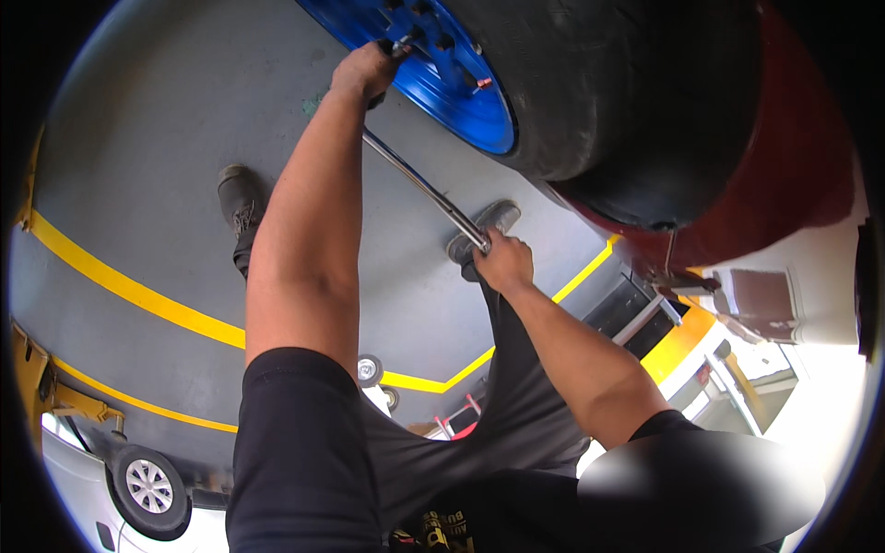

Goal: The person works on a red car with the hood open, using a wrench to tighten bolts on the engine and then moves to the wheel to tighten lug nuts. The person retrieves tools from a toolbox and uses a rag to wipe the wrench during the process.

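A long chrome socket wrench runs slantwise from the wheel down to the right. My right hand is closed round its lower end. My left hand is closed round its head end, close to the hub; the fingers are partly hidden behind the hand. A short metal socket piece sticks out past the left hand toward the lug nuts. The wheel has a blue rim with a red-tipped valve stem, and a black tire surrounds it.
The wheel sits against a dark red car body at the right. My shoes stand on the grey floor, which has yellow lines. Lower left are a yellow lift arm and another car's wheel. Small casters show behind me.
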{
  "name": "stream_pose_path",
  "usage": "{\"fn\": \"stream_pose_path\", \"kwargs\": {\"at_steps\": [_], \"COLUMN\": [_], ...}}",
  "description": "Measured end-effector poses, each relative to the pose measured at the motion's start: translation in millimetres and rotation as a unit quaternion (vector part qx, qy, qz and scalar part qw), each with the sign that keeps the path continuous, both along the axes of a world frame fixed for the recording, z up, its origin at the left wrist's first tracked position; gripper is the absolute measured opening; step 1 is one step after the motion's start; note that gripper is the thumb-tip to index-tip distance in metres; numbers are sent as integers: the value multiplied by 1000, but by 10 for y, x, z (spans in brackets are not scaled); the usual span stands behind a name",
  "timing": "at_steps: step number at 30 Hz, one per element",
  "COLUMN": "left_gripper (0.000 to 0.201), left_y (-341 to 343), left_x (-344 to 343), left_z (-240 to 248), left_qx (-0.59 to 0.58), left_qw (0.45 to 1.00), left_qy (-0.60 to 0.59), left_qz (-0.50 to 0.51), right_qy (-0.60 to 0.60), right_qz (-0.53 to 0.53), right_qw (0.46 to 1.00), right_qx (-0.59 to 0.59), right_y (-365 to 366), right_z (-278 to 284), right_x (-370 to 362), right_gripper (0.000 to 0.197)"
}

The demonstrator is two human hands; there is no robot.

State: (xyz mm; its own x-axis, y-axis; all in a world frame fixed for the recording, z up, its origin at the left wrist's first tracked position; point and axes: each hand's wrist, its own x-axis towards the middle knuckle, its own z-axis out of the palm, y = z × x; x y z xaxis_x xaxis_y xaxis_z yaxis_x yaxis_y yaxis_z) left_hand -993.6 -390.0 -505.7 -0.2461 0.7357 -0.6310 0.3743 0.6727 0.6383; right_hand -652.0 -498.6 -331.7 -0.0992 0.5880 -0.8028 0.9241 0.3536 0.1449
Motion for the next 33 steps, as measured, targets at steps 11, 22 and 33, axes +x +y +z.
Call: {"fn": "stream_pose_path", "kwargs": {"at_steps": [11,22,33], "left_gripper": [59,47,41], "left_y": [-82,-479,-23], "left_x": [-102,-132,-552], "left_z": [43,31,400], "left_qx": [24,16,53], "left_qw": [998,967,995], "left_qy": [-54,-225,14], "left_qz": [10,117,85], "right_qy": [-5,-14,16], "right_qz": [-50,-21,-28], "right_qw": [998,996,997], "right_qx": [-41,-87,-76], "right_y": [157,255,512], "right_z": [910,1608,1508], "right_x": [-598,-1128,-1244], "right_gripper": [34,31,31]}}
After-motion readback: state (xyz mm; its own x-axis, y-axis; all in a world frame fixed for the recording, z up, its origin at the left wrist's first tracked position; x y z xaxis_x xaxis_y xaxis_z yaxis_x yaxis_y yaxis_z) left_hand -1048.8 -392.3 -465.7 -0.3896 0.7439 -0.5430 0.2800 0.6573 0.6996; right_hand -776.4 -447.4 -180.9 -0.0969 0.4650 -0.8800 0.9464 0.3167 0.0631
